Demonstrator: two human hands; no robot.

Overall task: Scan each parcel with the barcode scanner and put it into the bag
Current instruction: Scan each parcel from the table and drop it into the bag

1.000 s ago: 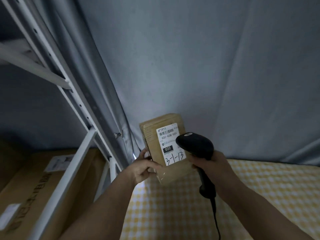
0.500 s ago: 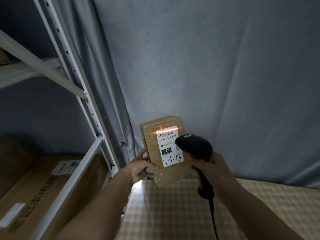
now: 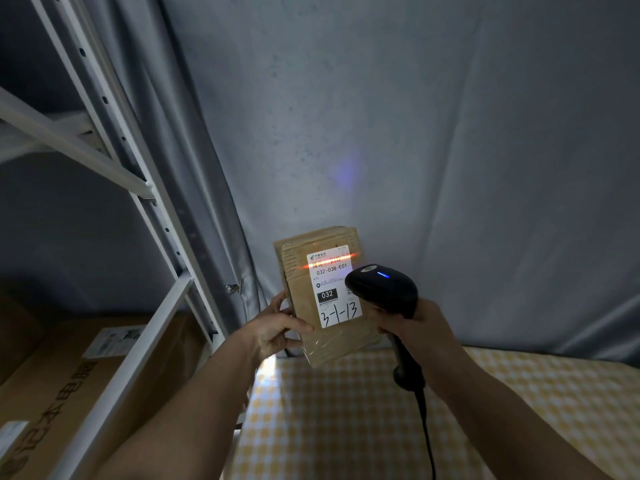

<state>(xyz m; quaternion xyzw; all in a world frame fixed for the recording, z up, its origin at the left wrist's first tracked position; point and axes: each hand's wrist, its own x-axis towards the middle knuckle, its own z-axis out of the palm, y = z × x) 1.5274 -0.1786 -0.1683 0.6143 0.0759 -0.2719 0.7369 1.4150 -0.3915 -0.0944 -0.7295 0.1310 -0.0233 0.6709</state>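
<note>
The left hand (image 3: 277, 329) pinches a small cardboard parcel (image 3: 325, 292) by its lower left edge, thumb on the front and fingers behind, holding it upright above the checked tablecloth (image 3: 346, 420). The right hand (image 3: 412, 323) is wrapped round the handle of the barcode scanner (image 3: 382, 289), whose red line falls across the top of the white label (image 3: 334, 285). The line sits slightly slanted over the barcode, so a misread looks possible if either hand wavers; a blue light glows on the scanner, though in this dim view I cannot tell whether that means the read took. The grip on the parcel is only at one corner, so it could twist or slip once it is carried off. The scanner's cable (image 3: 427, 441) hangs close by and might snag. No bag is in view, so finding it means turning away.
</note>
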